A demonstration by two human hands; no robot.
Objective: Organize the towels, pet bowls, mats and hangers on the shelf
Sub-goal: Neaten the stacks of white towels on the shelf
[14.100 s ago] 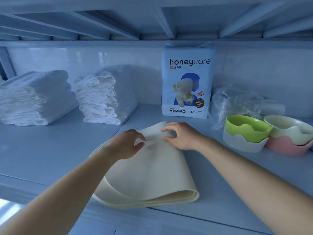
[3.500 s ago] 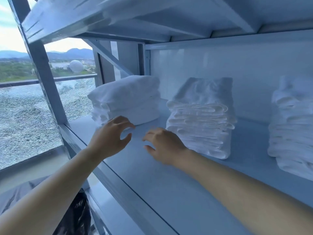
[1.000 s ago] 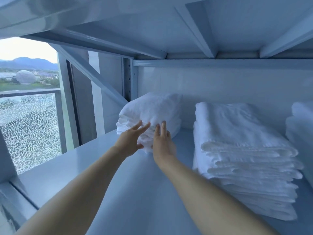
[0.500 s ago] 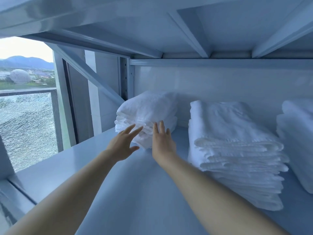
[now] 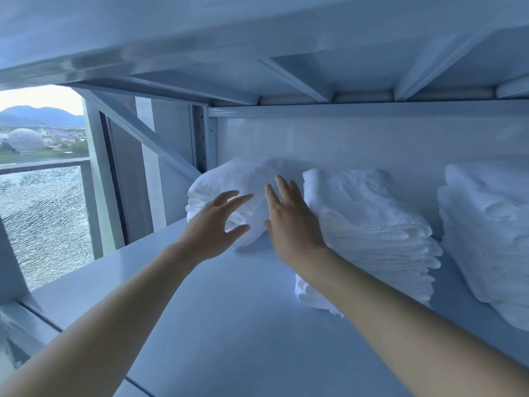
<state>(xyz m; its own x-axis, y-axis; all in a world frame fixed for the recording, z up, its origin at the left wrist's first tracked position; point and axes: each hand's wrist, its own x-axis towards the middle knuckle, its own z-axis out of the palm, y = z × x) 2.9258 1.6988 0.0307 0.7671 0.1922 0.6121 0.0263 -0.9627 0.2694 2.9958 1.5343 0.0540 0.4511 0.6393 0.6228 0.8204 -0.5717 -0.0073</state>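
Observation:
Three stacks of folded white towels stand along the back of the pale shelf (image 5: 229,305). The left stack (image 5: 243,179) sits in the back left corner, the middle stack (image 5: 372,224) is beside it, and the right stack (image 5: 486,239) is cut off by the frame edge. My left hand (image 5: 213,227) is spread in front of the left stack with fingers straight, holding nothing. My right hand (image 5: 292,222) is flat with straight fingers in the gap between the left and middle stacks, right beside the middle stack's side; contact is unclear.
A diagonal brace (image 5: 148,141) and an upright post (image 5: 204,138) frame the shelf's left end. The upper shelf's underside (image 5: 286,53) hangs low overhead. A window (image 5: 43,196) lies beyond the left end. Bare shelf surface stretches in front of the stacks.
Both hands have risen and moved forward against the towels. The right hand has shifted right, from the front of the left stack to beside the middle stack.

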